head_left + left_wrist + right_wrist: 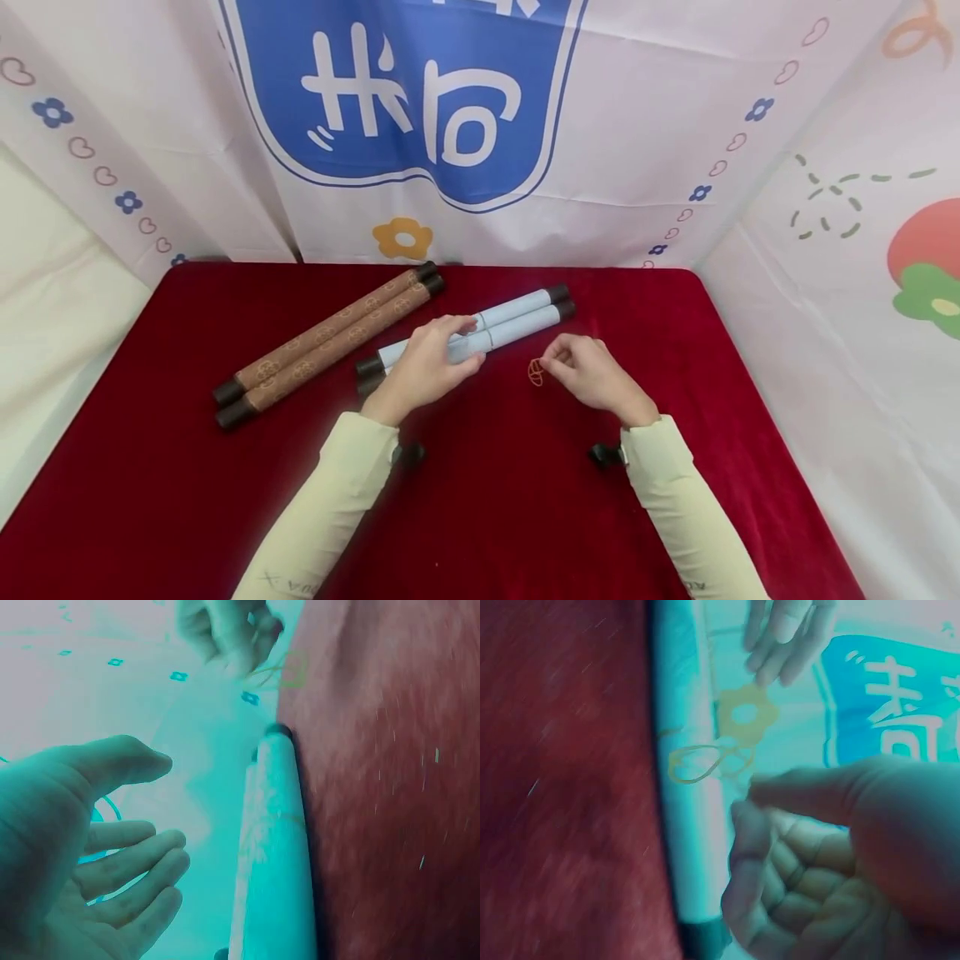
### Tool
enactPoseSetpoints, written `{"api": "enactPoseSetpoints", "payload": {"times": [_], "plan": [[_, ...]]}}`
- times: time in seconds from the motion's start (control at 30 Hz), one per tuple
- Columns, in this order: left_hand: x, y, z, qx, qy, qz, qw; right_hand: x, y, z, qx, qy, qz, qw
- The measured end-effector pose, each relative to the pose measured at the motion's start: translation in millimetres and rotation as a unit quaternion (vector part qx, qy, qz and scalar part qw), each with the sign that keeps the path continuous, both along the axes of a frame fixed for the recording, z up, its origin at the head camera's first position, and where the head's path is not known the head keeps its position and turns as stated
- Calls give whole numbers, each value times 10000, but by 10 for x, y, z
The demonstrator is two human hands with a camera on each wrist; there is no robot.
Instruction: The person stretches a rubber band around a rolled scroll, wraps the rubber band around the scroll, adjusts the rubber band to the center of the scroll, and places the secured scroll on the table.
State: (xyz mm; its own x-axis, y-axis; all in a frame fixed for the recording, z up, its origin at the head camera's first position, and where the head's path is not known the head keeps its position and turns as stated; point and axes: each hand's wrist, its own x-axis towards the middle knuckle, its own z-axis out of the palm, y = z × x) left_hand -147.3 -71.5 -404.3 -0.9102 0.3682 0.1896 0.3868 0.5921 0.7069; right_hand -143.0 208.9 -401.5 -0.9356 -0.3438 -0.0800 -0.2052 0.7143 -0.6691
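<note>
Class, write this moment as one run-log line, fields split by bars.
left hand: open, near blue rolls | right hand: pinching looped band | brown rolls: side by side on red cloth

Pale-blue rolls point(517, 327), orange-tan band point(536, 372), gold-patterned brown rolls point(330, 352), red cloth point(495, 500)

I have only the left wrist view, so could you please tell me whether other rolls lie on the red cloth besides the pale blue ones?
Observer: Yes, the head view shows two brown patterned rolls lying to the left of the pale blue rolls.
Operator: Thank you; the thin band by the right hand is blurred for me, so how is it held?
Observer: The right wrist view shows it pinched between thumb and forefinger.
</note>
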Motion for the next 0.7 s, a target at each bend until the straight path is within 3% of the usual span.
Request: {"api": "enactPoseSetpoints", "payload": {"times": [0.23,0.4,0.7], "plan": [[159,81,-54,882,-737,-458,9923,28,-312,113,-739,219,442,9960],[173,110,-126,1207,-780,-540,9882,47,-460,162,-1034,209,518,9931],[183,53,-99,1029,-696,-585,9905,85,-501,152,-1287,-9,346,9911]]}}
